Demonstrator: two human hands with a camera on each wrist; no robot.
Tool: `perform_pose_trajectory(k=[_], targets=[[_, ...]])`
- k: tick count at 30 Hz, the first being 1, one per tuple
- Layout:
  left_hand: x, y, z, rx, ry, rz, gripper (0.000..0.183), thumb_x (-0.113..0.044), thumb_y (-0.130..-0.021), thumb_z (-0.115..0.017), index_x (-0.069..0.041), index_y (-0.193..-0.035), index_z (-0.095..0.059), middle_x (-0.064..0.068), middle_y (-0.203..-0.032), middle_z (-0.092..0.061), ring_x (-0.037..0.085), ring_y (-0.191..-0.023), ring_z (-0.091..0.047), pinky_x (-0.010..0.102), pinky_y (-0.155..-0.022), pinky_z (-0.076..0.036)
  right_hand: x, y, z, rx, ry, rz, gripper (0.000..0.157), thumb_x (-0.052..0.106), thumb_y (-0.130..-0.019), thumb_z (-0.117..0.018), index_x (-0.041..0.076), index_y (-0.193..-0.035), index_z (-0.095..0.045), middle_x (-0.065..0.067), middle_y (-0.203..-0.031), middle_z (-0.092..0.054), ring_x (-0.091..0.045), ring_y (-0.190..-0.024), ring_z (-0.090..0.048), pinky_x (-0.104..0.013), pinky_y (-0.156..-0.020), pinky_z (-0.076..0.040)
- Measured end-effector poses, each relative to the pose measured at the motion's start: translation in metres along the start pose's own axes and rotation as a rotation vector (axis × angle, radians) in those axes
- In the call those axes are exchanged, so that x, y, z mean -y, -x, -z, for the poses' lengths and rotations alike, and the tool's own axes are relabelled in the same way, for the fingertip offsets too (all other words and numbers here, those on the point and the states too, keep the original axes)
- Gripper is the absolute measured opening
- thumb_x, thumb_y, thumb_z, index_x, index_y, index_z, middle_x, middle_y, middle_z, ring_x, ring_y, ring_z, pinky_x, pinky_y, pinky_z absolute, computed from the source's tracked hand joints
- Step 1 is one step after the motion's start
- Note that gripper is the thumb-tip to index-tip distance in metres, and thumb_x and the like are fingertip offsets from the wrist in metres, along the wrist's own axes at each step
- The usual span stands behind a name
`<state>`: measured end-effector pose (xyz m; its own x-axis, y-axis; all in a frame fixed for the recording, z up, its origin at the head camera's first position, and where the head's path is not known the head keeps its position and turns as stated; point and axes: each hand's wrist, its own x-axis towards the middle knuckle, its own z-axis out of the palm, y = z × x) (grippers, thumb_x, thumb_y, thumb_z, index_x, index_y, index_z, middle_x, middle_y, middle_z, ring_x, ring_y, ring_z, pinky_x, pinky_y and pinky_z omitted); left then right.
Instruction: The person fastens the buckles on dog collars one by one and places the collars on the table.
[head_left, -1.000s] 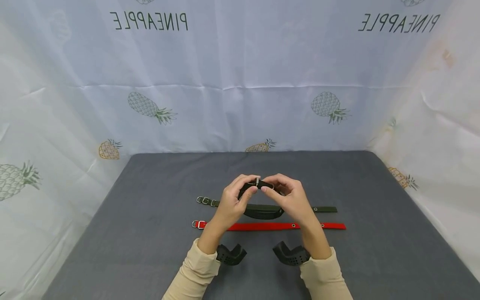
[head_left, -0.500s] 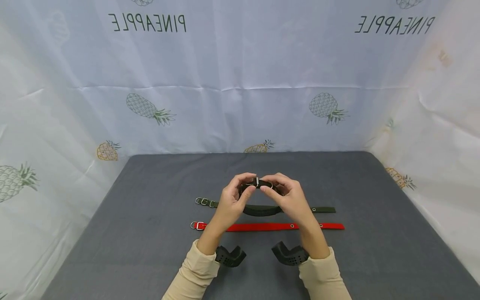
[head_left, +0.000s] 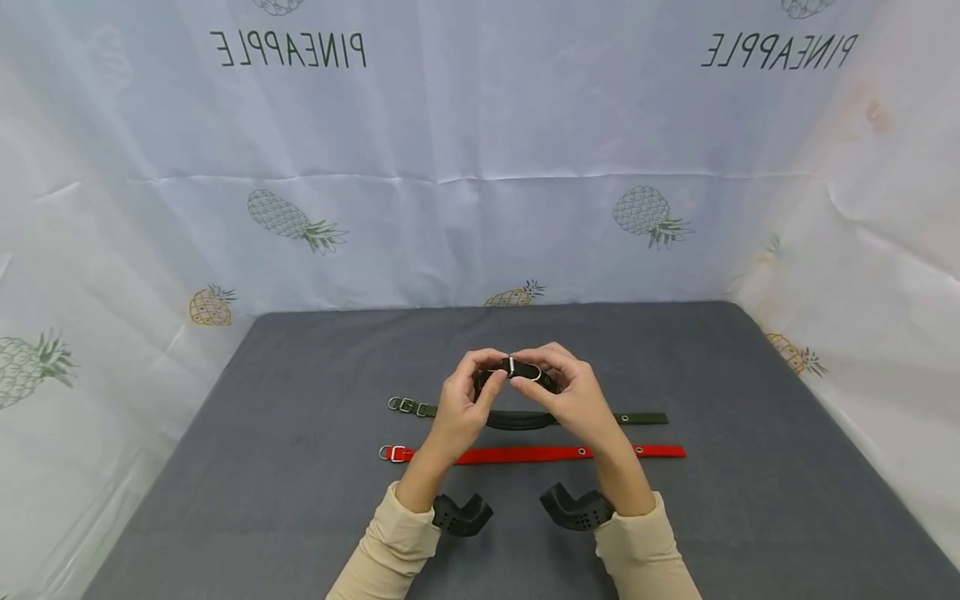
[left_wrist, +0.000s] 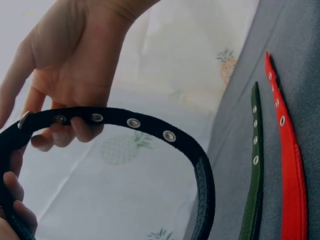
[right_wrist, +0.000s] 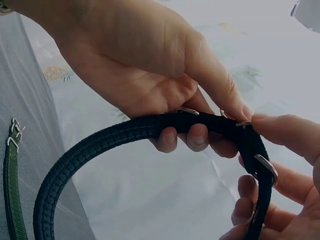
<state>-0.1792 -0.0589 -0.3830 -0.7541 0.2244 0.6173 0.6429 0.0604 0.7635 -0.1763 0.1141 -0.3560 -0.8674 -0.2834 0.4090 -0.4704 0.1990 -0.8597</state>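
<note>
Both hands hold a black collar [head_left: 528, 370] up over the table, bent round into a loop. My left hand [head_left: 459, 404] pinches its strap beside the metal buckle in the head view. In the left wrist view, that hand's fingers curl round the strap [left_wrist: 151, 128], which has several metal eyelets. On the other side, my right hand [head_left: 577, 400] grips the collar between thumb and fingers. The right wrist view shows the padded band [right_wrist: 95, 140] running from that hand, and the buckle [right_wrist: 265, 164] with the left fingers close around it.
Below the hands a green collar [head_left: 645, 418] and a red collar [head_left: 517, 455] lie stretched out on the grey table [head_left: 750, 517]. The hands partly cover both. Black wrist mounts [head_left: 462, 516] jut inward from the forearms. A pineapple-print curtain [head_left: 450, 242] hangs behind.
My right hand has edged left, closer to the left one, and the collar has turned slightly between the fingers. The head view has shifted a little. The collars on the table have stayed put.
</note>
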Motion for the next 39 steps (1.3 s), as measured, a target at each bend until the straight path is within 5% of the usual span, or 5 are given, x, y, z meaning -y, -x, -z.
perform_pose_trajectory(k=[15,20,26,34,39], targets=[[0.0061,0.0026,-0.0051,0.018,-0.021,-0.059,0.022,-0.006,-0.1,-0.049,0.004,-0.119,-0.049,0.023,-0.106,-0.058,0.014,-0.084,-0.053,0.021,-0.075,-0.049,-0.0035,-0.0004,-0.0028,-0.01,-0.069,0.033,0.025,0.004,-0.087,-0.069,-0.006,-0.11,-0.067,0.013,-0.103,-0.06,0.0,-0.093,-0.057,-0.02,-0.083,-0.05],[0.0057,0.0021,-0.0066,0.019,-0.025,-0.076,0.021,-0.004,-0.099,-0.048,0.004,-0.118,-0.049,0.021,-0.101,-0.056,0.005,-0.081,-0.047,0.021,-0.071,-0.045,-0.004,-0.0007,-0.0008,0.013,-0.049,0.028,0.024,0.004,-0.087,-0.068,-0.005,-0.109,-0.066,0.002,-0.103,-0.061,-0.001,-0.09,-0.057,-0.019,-0.078,-0.049],[0.0059,0.0026,-0.0071,0.032,-0.045,-0.086,0.02,-0.005,-0.1,-0.047,0.004,-0.118,-0.048,0.019,-0.098,-0.054,0.022,-0.075,-0.047,0.021,-0.069,-0.043,-0.004,-0.0009,0.001,0.077,-0.022,-0.003,0.025,0.007,-0.09,-0.066,-0.001,-0.114,-0.062,-0.017,-0.109,-0.061,0.001,-0.094,-0.056,-0.021,-0.08,-0.049],[0.0069,0.0026,-0.0065,0.053,-0.057,-0.074,0.019,-0.003,-0.101,-0.045,0.004,-0.118,-0.046,0.018,-0.098,-0.053,0.007,-0.079,-0.045,0.022,-0.07,-0.043,-0.0066,-0.0028,0.0021,0.103,0.016,0.028,0.023,0.006,-0.091,-0.064,0.002,-0.113,-0.059,-0.018,-0.104,-0.063,-0.003,-0.083,-0.054,-0.024,-0.064,-0.042],[0.0065,0.0018,-0.0066,0.06,-0.058,-0.067,0.018,-0.002,-0.1,-0.045,0.005,-0.117,-0.047,0.019,-0.105,-0.051,0.018,-0.083,-0.048,0.022,-0.074,-0.044,-0.006,-0.0027,0.0015,0.089,0.041,0.043,0.023,0.004,-0.09,-0.066,0.001,-0.112,-0.06,-0.018,-0.101,-0.064,-0.004,-0.076,-0.051,-0.023,-0.059,-0.04]])
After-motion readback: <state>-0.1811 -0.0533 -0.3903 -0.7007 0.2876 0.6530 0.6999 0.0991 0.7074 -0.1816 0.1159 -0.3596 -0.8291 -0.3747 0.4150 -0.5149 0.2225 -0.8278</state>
